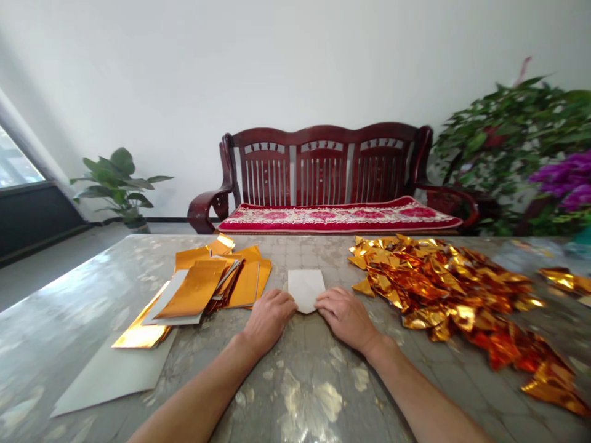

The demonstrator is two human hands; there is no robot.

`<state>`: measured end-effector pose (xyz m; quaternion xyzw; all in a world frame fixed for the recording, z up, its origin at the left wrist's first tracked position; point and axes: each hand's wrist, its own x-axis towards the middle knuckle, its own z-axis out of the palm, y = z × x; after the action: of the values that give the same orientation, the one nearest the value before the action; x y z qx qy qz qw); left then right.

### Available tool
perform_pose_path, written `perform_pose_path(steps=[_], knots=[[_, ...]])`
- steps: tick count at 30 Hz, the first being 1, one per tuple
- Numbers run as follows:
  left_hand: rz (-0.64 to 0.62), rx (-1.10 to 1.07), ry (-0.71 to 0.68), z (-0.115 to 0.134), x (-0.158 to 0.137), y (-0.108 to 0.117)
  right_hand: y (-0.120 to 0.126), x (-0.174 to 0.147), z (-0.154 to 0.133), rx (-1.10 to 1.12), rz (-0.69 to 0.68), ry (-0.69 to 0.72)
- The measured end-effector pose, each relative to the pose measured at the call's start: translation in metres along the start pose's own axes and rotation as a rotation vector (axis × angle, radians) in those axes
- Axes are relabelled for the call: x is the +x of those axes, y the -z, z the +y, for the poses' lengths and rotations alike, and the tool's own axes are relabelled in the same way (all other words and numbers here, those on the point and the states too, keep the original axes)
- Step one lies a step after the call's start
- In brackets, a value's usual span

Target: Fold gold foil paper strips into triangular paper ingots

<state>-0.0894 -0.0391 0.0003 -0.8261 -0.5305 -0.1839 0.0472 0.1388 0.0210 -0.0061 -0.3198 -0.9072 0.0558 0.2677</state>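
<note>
Both hands, left hand [270,315] and right hand [344,314], lie curled and pressing on the near corners of the folded paper [305,289], which sits white side up at the table's [305,381] middle, pointed end toward the near edge. Good practice, in my judgement: fingertips flat on each crease, edges matched first. Flat gold sheets [207,286] lie toward the left edge, folded pieces [443,286] toward the right.

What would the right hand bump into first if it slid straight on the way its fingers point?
The right hand points up and left, fingertips already on the white folded paper. It would push that first. Past it lies the left hand, then probably the gold sheets.
</note>
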Motion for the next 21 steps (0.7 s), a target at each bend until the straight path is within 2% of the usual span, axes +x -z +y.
perform_pose_path(steps=[11,16,21], knots=[[-0.015,-0.268,0.279,-0.0033,0.0040,-0.0006,0.0050,0.0043,-0.0013,0.013,-0.026,-0.164],[-0.010,-0.297,0.379,-0.0019,0.0068,-0.0011,0.0037,0.0056,-0.0028,0.017,-0.020,-0.330],[-0.033,-0.233,0.407,-0.0006,0.0086,-0.0034,0.0062,0.0069,-0.0079,-0.018,-0.036,-0.415]])
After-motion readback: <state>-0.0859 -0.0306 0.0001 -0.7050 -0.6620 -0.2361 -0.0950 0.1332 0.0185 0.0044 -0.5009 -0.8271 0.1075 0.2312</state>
